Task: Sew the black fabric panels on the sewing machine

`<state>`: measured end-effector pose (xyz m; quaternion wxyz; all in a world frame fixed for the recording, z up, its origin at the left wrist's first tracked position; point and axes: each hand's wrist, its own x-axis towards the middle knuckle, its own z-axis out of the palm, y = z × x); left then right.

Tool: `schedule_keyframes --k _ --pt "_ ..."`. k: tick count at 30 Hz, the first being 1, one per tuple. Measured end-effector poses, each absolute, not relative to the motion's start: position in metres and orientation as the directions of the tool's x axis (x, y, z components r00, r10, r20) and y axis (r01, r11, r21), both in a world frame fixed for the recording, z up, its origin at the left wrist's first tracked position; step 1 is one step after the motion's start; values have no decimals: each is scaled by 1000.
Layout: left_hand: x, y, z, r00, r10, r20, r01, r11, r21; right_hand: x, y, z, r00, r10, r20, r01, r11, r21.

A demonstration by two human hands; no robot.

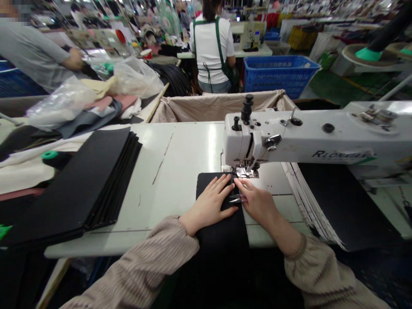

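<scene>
A black panel [222, 234] lies on the sewing table, its far edge at the presser foot [246, 171] of a white sewing machine [302, 135]. My left hand [209, 204] rests flat on the panel with its fingers spread. My right hand [257, 199] is closed around small scissors [237, 198], whose blades point left over the panel. Its thumb and index finger are by the panel's right edge, close below the presser foot. The scissors' handles are mostly hidden in the palm.
A stack of black panels [96, 171] lies at left; another stack [347, 206], with pale edges, sits under the machine arm. Beyond the table are a cloth-lined bin [206, 107], a blue basket [278, 73] and a co-worker in white [212, 51]. Another person [35, 51] is at left.
</scene>
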<state>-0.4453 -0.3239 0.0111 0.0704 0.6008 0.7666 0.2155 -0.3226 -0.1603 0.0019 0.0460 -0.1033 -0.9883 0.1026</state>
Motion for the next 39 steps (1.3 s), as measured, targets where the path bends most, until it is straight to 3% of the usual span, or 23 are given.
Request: schedule_keyframes --k 39 --pt "-461 -323 11 -264 939 219 900 158 407 -321 -161 8 -975 215 63 203 967 -151"
